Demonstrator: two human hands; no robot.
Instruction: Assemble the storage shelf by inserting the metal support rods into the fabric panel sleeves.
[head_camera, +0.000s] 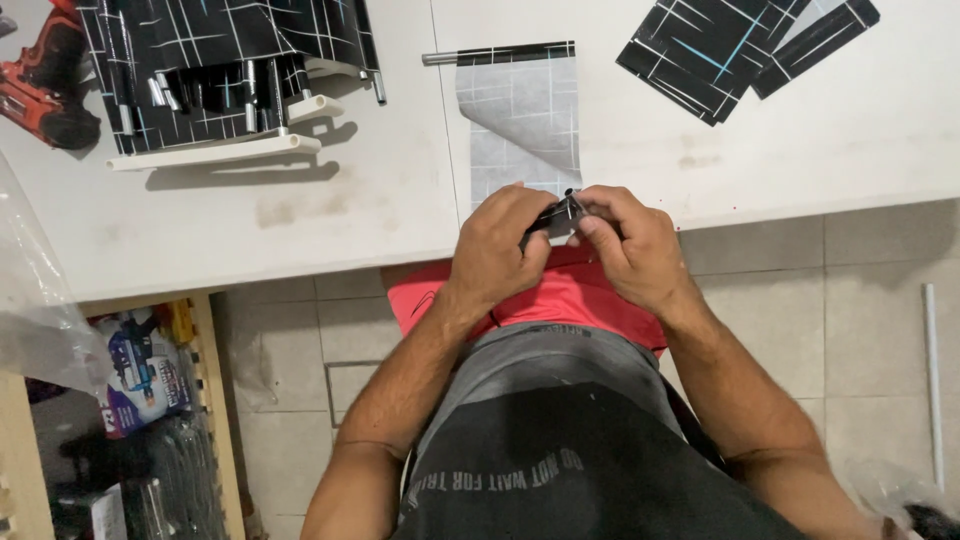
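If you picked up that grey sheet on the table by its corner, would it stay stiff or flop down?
The grey sheet would probably flop: it looks thin and lies flat on the white table. It likely weighs little. The metal rod at its top edge might roll or swing. Both hands, left hand and right hand, pinch its near edge.

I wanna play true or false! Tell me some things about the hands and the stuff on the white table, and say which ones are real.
1. Both hands meet at the table edge: the left hand and right hand pinch the near end of a fabric strip. True.
2. The strip's upper side is bright yellow. False: it is grey with pale grid lines.
3. A red power tool lies at the far left of the white table. True.
4. The dark patterned pieces at the far right carry flowers. False: they show thin crossing lines.
5. A metal rod sticks out of the strip's far end. True.
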